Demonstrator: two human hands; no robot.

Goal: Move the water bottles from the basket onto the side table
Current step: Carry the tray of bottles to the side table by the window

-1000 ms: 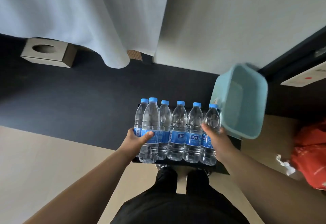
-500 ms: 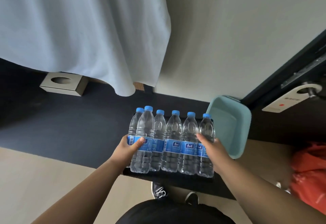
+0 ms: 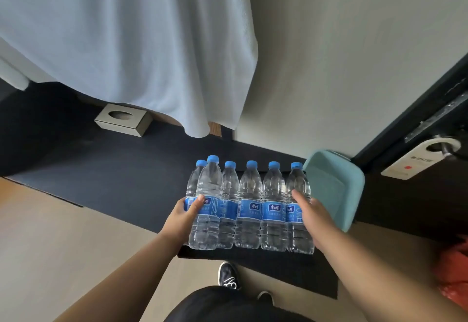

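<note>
a pale curtain (image 3: 126, 43) hangs across the upper left, beside a plain light wall (image 3: 342, 55). below them a long dark ledge (image 3: 114, 182) runs across the view, with light floor (image 3: 50, 245) in front of it, and a dark door (image 3: 430, 131) stands at the right edge. a black surface (image 3: 291, 271) sits low in the middle, over the person's legs, and the water bottles (image 3: 249, 207) stand upright on it: five side by side in a tight row with labels facing the camera, and a sixth just behind the left end. the teal basket (image 3: 336, 195) is tipped on its side just right of the row, its open mouth facing the camera; whether it touches the bottles cannot be told. the left hand (image 3: 183, 216) grips the left-end bottle (image 3: 206, 195), thumb laid across the blue label and fingers curled round the far side. the right hand (image 3: 310, 214) holds the right-end bottle (image 3: 300, 233), thumb on its front and fingers wrapped out of sight behind it, so the row sits between the two hands. a red bag (image 3: 453, 271) lies at the far right. a beige tissue box (image 3: 124, 119) rests on the ledge under the curtain. a white door hanger (image 3: 420, 162) hangs on the door handle. a dark shoe (image 3: 228, 274) shows below the black surface. each bottle has a blue cap (image 3: 252, 164).
</note>
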